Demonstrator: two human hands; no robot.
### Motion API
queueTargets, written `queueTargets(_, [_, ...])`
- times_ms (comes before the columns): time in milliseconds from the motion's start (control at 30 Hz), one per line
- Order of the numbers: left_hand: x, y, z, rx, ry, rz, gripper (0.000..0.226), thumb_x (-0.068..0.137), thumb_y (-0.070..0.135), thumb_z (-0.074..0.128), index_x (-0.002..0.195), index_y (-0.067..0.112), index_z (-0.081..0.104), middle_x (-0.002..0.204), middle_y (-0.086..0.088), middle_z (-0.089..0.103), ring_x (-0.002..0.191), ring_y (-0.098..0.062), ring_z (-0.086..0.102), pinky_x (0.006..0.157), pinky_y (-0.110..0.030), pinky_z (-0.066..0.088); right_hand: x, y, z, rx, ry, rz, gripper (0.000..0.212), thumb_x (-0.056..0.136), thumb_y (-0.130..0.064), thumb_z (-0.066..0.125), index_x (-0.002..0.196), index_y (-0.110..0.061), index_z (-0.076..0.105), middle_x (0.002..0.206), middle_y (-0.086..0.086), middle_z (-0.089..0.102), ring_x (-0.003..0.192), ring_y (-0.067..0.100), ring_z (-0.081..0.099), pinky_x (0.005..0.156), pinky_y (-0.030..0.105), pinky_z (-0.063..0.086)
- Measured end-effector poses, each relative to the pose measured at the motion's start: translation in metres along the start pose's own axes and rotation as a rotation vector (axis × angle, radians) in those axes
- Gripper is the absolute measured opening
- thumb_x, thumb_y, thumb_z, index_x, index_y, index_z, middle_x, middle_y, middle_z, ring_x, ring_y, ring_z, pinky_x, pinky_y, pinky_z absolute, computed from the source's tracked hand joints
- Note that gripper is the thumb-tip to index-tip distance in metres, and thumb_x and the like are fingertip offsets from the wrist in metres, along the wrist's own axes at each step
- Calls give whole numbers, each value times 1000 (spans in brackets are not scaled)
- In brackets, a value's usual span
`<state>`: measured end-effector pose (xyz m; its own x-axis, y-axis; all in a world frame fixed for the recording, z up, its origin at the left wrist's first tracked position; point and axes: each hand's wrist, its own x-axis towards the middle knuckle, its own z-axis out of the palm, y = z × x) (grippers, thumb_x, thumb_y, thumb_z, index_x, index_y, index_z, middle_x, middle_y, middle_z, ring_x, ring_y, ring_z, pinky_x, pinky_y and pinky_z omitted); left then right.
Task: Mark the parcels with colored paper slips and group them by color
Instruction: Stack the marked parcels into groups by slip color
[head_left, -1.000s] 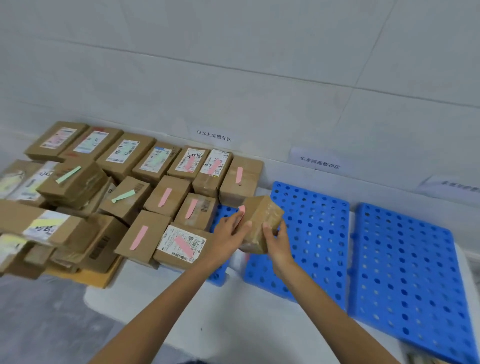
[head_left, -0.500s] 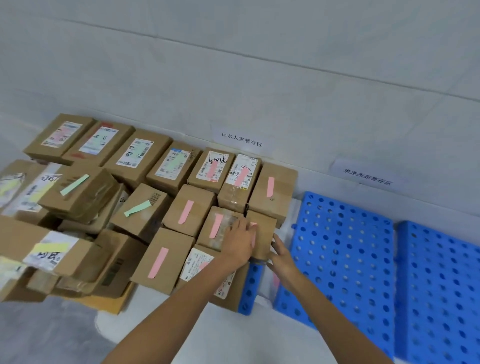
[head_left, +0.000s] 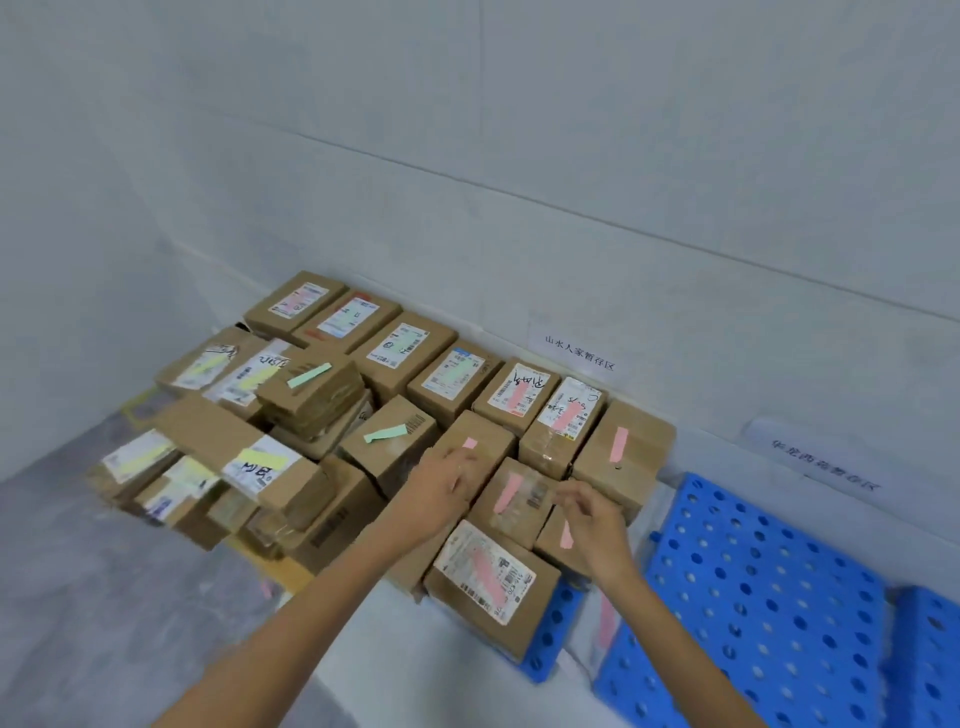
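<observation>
Resting spread on a pink-slipped parcel (head_left: 488, 436), the person's left hand (head_left: 441, 483) touches the pink group. The right hand (head_left: 597, 519), fingers loosely bent and too blurred to tell whether they pinch anything, hovers over the small parcel (head_left: 553, 540) at its 8 o'clock, beside the blue pallet (head_left: 753, 597). Green-slipped parcels (head_left: 387, 441) lie at 10 o'clock. Placing looks finished; next likely comes fetching an unmarked parcel.

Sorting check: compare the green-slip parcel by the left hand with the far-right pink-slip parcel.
The green-slip parcel has its slip running left to right; the pink-slip parcel has its slip pointing at the wall. The green-slip parcel shows a barcode; the pink-slip parcel's top is plain. Both are brown cardboard.
</observation>
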<state>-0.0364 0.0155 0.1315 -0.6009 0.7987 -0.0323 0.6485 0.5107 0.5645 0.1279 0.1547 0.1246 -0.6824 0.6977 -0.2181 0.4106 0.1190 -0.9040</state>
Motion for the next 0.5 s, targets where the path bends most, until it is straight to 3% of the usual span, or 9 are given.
queueTargets(200, [-26, -61, -99, -63, 170, -103, 30, 97, 12, 46, 124, 20, 57, 128, 3, 52, 124, -13, 44, 105, -33, 37, -5, -81, 66, 15, -192, -176, 30, 98, -8, 44, 91, -30, 63, 91, -8, 68, 101, 7, 61, 92, 23, 45])
queueTargets(367, [-6, -123, -174, -88, 282, -107, 28, 97, 6, 45, 119, 9, 61, 119, 0, 58, 113, -14, 49, 92, -20, 32, 38, -143, 137, 42, -242, -229, 26, 98, -12, 45, 96, -27, 66, 94, -7, 69, 97, 4, 62, 90, 23, 46])
queueTargets(500, [44, -209, -232, -138, 318, -85, 29, 93, -2, 46, 104, 17, 64, 106, 7, 59, 102, -13, 51, 87, -22, 35, 104, -196, 217, 100, -238, -215, 26, 98, -7, 43, 97, -18, 67, 92, -2, 69, 92, 9, 63, 89, 24, 48])
